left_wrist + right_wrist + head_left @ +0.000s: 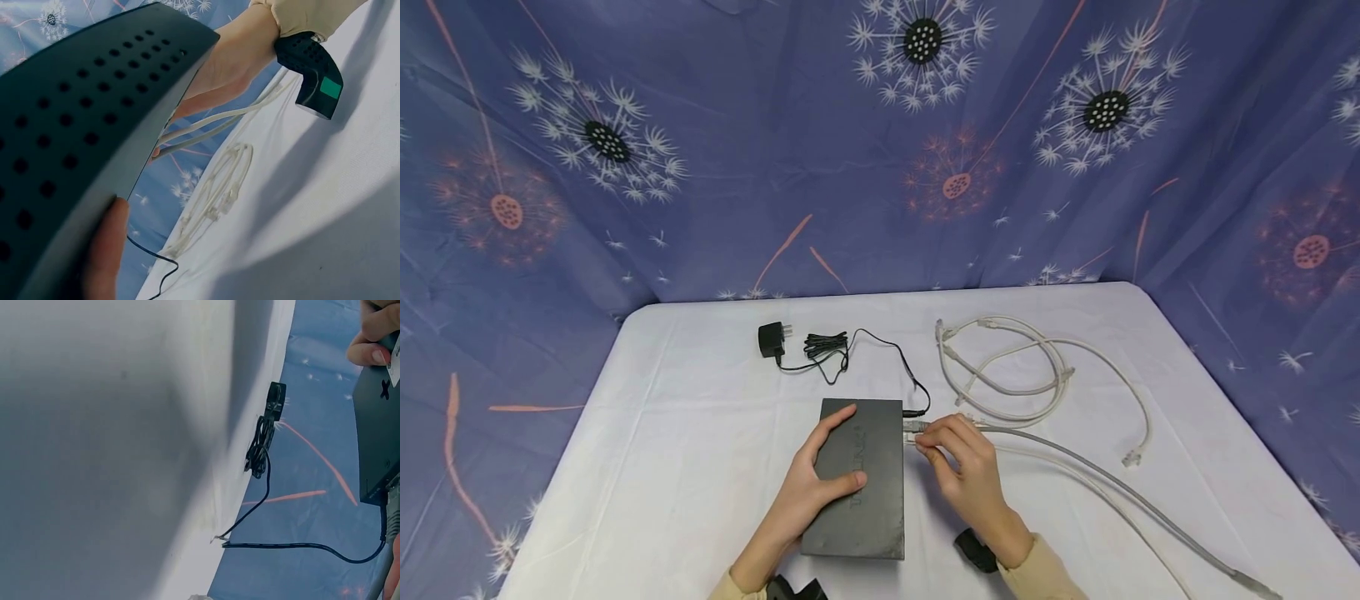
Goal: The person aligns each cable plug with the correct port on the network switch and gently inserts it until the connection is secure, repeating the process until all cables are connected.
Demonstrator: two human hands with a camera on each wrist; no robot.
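Note:
My left hand (808, 483) grips a dark grey network switch (880, 517) across its top, thumb and fingers spread over it, and it looks lifted in the left wrist view, where its holed side (69, 125) faces the camera. On the right side of the switch, my right hand (966, 462) pinches a white network cable (1097, 492) close behind its clear plug (911, 439), right at the ports. Just beyond it, a grey network cable (1150, 507) has its plug (916, 426) in the same side. A thin black power lead (916, 413) runs in at the far corner.
Behind the switch lie a black power adapter (771, 340) and its bundled lead (826, 345). Loosely coiled white network cables (1063, 375) lie at the back right of the white table (685, 417). Black wrist devices (976, 552) sit at both wrists. A patterned blue curtain (737, 167) surrounds the table.

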